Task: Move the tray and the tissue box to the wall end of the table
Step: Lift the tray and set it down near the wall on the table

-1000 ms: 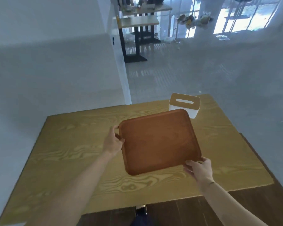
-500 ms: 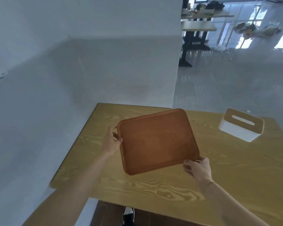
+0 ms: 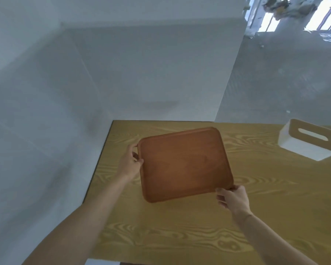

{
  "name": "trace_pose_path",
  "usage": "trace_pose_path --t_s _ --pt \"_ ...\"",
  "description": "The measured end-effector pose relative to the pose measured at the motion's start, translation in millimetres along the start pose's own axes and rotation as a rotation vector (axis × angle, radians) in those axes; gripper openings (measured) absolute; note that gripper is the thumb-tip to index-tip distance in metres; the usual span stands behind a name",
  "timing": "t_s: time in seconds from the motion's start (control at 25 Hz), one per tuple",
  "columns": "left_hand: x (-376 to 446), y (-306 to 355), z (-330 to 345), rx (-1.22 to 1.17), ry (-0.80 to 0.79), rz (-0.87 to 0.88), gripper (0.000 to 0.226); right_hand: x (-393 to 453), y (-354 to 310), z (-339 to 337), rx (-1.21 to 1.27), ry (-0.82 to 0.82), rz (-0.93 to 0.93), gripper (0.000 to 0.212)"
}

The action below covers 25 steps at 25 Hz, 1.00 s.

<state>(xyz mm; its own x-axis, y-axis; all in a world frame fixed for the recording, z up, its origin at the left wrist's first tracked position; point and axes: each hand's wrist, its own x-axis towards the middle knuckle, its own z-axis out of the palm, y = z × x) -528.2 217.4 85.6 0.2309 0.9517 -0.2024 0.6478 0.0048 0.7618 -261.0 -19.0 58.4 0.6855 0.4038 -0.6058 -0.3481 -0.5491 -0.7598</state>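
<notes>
A brown wooden tray (image 3: 183,163) with rounded corners is held a little above the yellow wood-grain table (image 3: 266,207), tilted slightly. My left hand (image 3: 129,162) grips its left rim near the far corner. My right hand (image 3: 233,197) grips its near right corner. The tray hangs over the table's left part, close to the white wall (image 3: 122,73). A white tissue box (image 3: 310,142) with a wooden slotted lid stands on the table at the far right, apart from the tray.
The white wall runs along the table's left edge (image 3: 97,169) and behind its far left corner. Grey floor (image 3: 285,73) stretches beyond the far edge, with bright windows at the top right.
The view has swung left, so the wall fills more of the frame and the tissue box has slid to the right edge. Both hands keep the same hold on the tray.
</notes>
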Motion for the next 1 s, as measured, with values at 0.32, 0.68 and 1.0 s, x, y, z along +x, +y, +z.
trace_pose_path --t_s 0.32,0.68,1.0 --pt "59.0 6.7 47.3 0.092 -0.096 -0.024 0.06 50.5 0.1 -10.7 -0.153 0.031 0.052 0.034" --pt "130.6 13.2 106.7 0.249 -0.129 -0.105 0.056 129.7 -9.7 -15.4 -0.514 -0.044 0.02 0.037" --pt "173.3 12.3 129.0 0.311 -0.202 -0.168 0.057 146.2 -10.6 -4.8 -0.643 -0.069 0.002 0.038"
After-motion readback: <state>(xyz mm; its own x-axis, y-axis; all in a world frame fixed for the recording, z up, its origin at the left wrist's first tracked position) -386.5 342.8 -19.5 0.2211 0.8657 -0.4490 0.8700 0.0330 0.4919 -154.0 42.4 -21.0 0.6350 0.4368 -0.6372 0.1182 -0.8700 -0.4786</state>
